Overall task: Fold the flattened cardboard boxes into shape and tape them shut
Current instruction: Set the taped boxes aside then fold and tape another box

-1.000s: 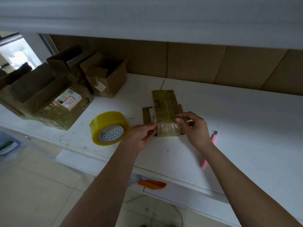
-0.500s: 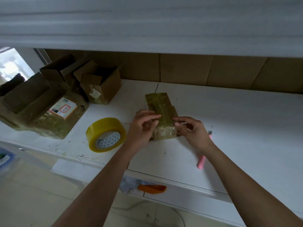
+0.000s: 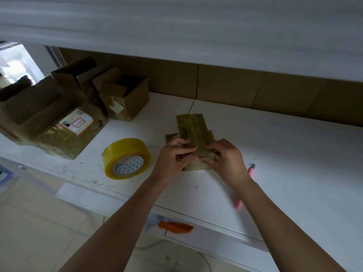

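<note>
Both hands now grip the small flattened tape-covered brown cardboard box: left hand has shifted nearer; right hand has closed onto it; yellow tape roll unmoved left of it.

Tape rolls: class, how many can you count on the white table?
1. The yellow tape roll lies on the white table, left of the left hand and near the front edge. Others may be hidden behind the boxes.
</note>
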{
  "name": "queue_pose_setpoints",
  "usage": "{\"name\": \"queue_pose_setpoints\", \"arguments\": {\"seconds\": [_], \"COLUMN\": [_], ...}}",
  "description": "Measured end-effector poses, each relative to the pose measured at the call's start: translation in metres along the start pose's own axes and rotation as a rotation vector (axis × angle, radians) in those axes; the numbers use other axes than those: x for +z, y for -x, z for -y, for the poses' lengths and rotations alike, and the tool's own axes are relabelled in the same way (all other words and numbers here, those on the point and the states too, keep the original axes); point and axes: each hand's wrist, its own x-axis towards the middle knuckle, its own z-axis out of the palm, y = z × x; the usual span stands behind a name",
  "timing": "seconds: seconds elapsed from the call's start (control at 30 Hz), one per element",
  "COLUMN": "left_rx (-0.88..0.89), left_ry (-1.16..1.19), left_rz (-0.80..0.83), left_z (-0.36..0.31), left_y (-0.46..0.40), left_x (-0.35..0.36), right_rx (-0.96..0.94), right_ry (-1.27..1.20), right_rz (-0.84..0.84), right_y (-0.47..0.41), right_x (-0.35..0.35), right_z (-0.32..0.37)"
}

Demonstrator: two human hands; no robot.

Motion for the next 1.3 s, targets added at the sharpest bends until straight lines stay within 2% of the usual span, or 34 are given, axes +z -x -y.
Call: {"name": "queue_pose_setpoints", "arguments": {"seconds": [0.43, 0.57, 0.7, 0.83, 1.0, 1.1, 1.2, 1.3], "left_rx": [0.065, 0.059, 0.07, 0.077, 0.048, 0.049, 0.067, 0.07], "left_ry": [-0.141, -0.161, -0.223, -0.271, -0.23, -0.203, -0.251, -0.271], "left_rz": [0.096, 0.144, 0.166, 0.077, 0.123, 0.136, 0.088, 0.059], "left_z": [0.005, 0.004, -0.001, -0.004, -0.001, 0.0, -0.004, -0.007], "left_y": [-0.009, -0.008, -0.007, -0.009, -0.012, -0.008, -0.005, -0.007], "left_x": [-0.003, -0.007, -0.009, -0.001, -0.005, -0.008, -0.004, 0.0], "right_rx": [0.052, 0.058, 0.157, 0.103, 0.029, 0.061, 0.052, 0.08], "right_ry": [-0.179, -0.156, -0.157, -0.15, -0.14, -0.155, -0.081, -0.109], "right_rz": [0.044, 0.109, 0.193, 0.125, 0.105, 0.111, 0.054, 0.027], "right_y": [-0.005, -0.006, -0.012, -0.011, -0.012, -0.009, -0.004, -0.003], "right_x": [-0.003, -0.007, -0.01, -0.005, -0.01, -0.009, 0.0, 0.0], "right_z": [-0.015, -0.018, -0.014, -0.004, -0.005, -0.003, 0.002, -0.001]}}
